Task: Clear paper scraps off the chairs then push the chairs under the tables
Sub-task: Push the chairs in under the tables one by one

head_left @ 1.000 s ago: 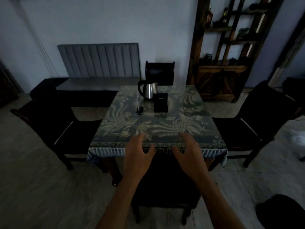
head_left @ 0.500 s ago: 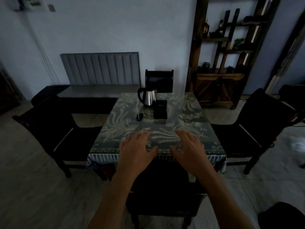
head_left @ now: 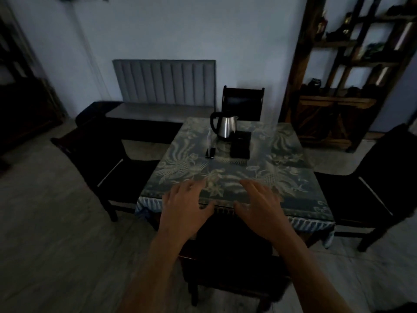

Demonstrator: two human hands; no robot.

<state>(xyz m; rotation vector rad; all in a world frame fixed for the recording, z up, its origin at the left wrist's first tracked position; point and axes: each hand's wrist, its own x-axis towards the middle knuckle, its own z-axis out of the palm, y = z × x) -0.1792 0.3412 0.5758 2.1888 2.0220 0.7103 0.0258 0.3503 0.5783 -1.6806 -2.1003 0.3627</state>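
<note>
A dark chair [head_left: 228,263] stands right in front of me, its front part tucked under the table [head_left: 295,190] with the blue patterned cloth. My left hand [head_left: 185,206] and my right hand [head_left: 261,206] hover side by side over the table's near edge, above the chair, fingers spread and relaxed, holding nothing. Another dark chair [head_left: 101,159] stands pulled out at the table's left side, and one more [head_left: 372,184] at its right. A fourth chair [head_left: 242,103] stands at the far end. I see no paper scraps on the dim seats.
A steel kettle [head_left: 225,126], a black box [head_left: 240,144] and a small dark object [head_left: 210,152] sit on the table. A grey padded bench [head_left: 158,109] runs along the back wall. A wooden shelf unit [head_left: 352,82] stands at the right. Pale floor lies to the left.
The view has swung to the right and drawn closer to the table. Both hands keep their spread pose over the near edge.
</note>
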